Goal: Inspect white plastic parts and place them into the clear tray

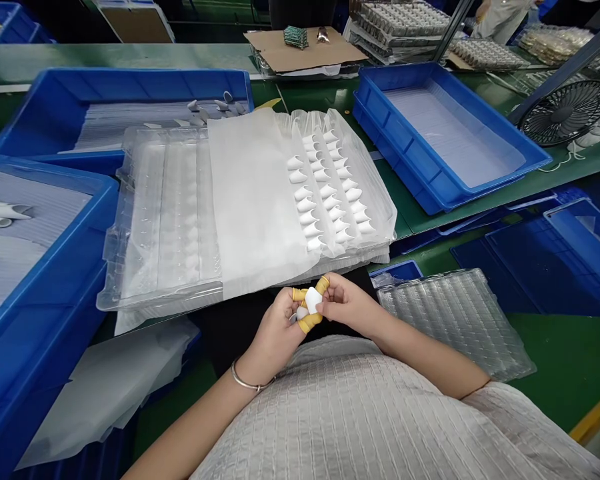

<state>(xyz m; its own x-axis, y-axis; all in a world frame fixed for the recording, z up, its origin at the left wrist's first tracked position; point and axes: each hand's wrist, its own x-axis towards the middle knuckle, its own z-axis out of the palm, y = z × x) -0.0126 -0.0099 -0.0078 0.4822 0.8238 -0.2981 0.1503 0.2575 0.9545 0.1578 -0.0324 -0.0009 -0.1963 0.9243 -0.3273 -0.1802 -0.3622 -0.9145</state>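
Small white piece, held midair

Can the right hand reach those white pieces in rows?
Probably yes. The rows of white pieces lie just ahead of the right hand, with nothing seen blocking the way. It's busy with another white piece, though, so it may need to let go first.

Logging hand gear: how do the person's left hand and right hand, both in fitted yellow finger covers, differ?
Wrist: the left hand has a round, silver-coloured bangle; the right hand shows none.
Covers: the left hand shows yellow finger covers on at least two digits; the right hand plainly shows one.
Shared: fingers of both are at a small, smooth white piece.
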